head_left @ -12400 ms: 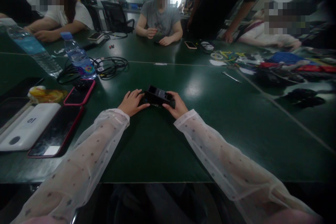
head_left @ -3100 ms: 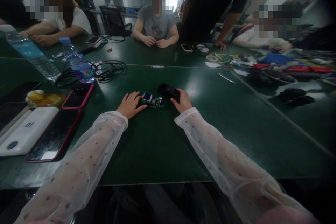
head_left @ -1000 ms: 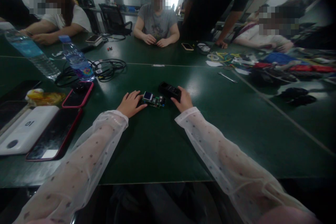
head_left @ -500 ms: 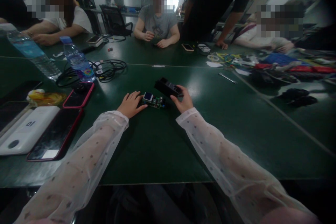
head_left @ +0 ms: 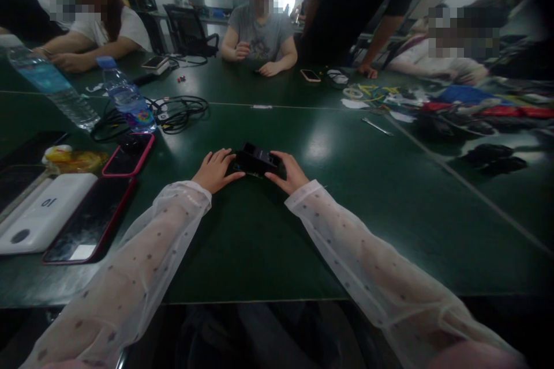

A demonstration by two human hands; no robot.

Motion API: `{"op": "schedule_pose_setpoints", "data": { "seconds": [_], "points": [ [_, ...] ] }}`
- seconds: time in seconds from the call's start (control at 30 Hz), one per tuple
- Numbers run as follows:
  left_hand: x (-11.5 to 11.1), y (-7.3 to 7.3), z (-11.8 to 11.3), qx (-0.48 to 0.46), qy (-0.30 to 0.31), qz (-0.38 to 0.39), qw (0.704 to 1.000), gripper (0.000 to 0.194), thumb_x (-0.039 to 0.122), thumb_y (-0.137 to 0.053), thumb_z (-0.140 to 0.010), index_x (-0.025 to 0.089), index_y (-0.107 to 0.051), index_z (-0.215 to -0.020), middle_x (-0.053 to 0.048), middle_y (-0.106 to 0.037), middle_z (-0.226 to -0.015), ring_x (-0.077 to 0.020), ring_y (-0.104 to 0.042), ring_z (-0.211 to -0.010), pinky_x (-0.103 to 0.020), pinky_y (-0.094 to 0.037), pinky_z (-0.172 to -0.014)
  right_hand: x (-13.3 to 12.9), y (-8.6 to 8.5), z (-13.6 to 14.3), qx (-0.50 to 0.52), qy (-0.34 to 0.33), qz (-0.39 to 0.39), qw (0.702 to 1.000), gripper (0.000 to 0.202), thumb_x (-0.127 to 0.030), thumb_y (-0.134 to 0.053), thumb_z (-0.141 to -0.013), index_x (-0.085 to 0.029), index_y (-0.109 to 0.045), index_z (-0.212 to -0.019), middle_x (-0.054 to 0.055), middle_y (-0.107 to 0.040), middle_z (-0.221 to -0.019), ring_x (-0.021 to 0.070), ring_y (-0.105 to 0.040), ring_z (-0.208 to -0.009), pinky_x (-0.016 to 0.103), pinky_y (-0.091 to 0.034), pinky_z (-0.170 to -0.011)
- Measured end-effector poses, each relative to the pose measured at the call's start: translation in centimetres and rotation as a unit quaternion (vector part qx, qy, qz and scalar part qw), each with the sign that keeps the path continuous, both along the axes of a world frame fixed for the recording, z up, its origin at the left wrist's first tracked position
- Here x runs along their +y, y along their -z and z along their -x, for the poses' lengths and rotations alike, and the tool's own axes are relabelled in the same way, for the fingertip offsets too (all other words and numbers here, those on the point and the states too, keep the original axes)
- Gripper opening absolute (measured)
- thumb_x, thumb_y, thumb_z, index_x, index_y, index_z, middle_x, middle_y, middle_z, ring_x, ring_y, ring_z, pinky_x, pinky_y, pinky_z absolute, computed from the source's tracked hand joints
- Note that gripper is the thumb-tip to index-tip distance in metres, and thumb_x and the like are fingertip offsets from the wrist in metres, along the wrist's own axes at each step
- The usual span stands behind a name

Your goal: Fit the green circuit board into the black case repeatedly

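Observation:
A black plastic housing (head_left: 262,157) with rectangular openings is in my right hand (head_left: 291,173), gripped at its right end between thumb and fingers. It is tilted above a small green circuit board (head_left: 253,174) on the table and covers most of it; only a strip of the near edge shows. My left hand (head_left: 214,170) rests on the table, its thumb and forefinger on either side of the board's left end. Whether housing and board touch cannot be made out.
To the left lie several phones, one in a pink case (head_left: 128,155), and a white power bank (head_left: 49,207). Behind them stand a water bottle (head_left: 125,95) and black cables (head_left: 186,114). A wrench (head_left: 376,126) lies to the right. Other people sit across the green table (head_left: 259,242).
My right hand has brought the black housing left and down over the circuit board, hiding its small screen and components. My left hand has stayed in place.

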State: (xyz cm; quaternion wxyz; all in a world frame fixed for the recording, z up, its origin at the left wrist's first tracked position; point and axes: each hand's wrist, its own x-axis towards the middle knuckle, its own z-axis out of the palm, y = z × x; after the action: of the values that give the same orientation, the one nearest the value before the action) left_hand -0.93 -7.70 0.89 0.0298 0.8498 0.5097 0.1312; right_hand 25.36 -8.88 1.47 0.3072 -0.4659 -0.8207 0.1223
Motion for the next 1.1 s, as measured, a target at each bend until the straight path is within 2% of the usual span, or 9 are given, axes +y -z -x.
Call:
{"op": "schedule_pose_setpoints", "data": {
  "seconds": [0.17,0.33,0.6,0.93,1.1],
  "points": [
    [-0.03,-0.16,0.05,-0.006,0.002,0.016,1.000,0.069,0.065,-0.028,-0.091,0.016,-0.039,-0.138,-0.014,-0.037,-0.147,-0.0286,-0.028,-0.138,-0.050,-0.020,-0.112,0.27,0.21,-0.15,-0.061,-0.036,-0.009,0.997,0.062,-0.033,-0.062,-0.080,-0.022,-0.038,-0.136,0.014,-0.056,-0.125,0.0316,-0.054,-0.111,0.053,-0.047,-0.092],
    [-0.07,-0.38,-0.02,-0.003,-0.001,0.022,1.000,0.067,0.064,-0.026,-0.092,0.016,-0.041,-0.137,-0.013,-0.038,-0.147,-0.0290,-0.028,-0.138,-0.050,-0.020,-0.112,0.24,0.31,-0.15,-0.052,-0.039,-0.001,0.998,0.064,-0.034,-0.061,-0.081,-0.026,-0.035,-0.139,0.012,-0.054,-0.129,0.0319,-0.054,-0.113,0.056,-0.046,-0.093],
    [-0.19,-0.49,-0.06,0.000,0.000,0.018,1.000,0.067,0.062,-0.026,-0.093,0.014,-0.041,-0.137,-0.013,-0.037,-0.147,-0.0289,-0.028,-0.138,-0.050,-0.020,-0.112,0.11,0.51,-0.13,-0.048,-0.027,0.014,0.998,0.064,-0.034,-0.061,-0.082,-0.026,-0.034,-0.139,0.012,-0.052,-0.132,0.0305,-0.053,-0.115,0.055,-0.047,-0.093],
    [-0.08,-0.22,-0.04,-0.007,0.001,0.009,1.000,0.064,0.062,-0.029,-0.093,0.018,-0.041,-0.138,-0.012,-0.038,-0.147,-0.0291,-0.029,-0.138,-0.049,-0.020,-0.112,0.07,0.59,-0.11,-0.054,-0.023,0.010,0.998,0.066,-0.036,-0.060,-0.083,-0.028,-0.031,-0.141,0.011,-0.052,-0.132,0.0321,-0.053,-0.115,0.055,-0.048,-0.091],
    [-0.19,-0.46,-0.13,0.002,-0.004,0.014,1.000,0.064,0.061,-0.029,-0.093,0.016,-0.042,-0.137,-0.013,-0.038,-0.147,-0.0284,-0.029,-0.138,-0.049,-0.020,-0.113,0.02,0.50,-0.08,-0.051,-0.024,0.010,0.998,0.066,-0.034,-0.061,-0.082,-0.026,-0.032,-0.141,0.013,-0.053,-0.131,0.0324,-0.053,-0.115,0.056,-0.047,-0.092]
  ]
}}
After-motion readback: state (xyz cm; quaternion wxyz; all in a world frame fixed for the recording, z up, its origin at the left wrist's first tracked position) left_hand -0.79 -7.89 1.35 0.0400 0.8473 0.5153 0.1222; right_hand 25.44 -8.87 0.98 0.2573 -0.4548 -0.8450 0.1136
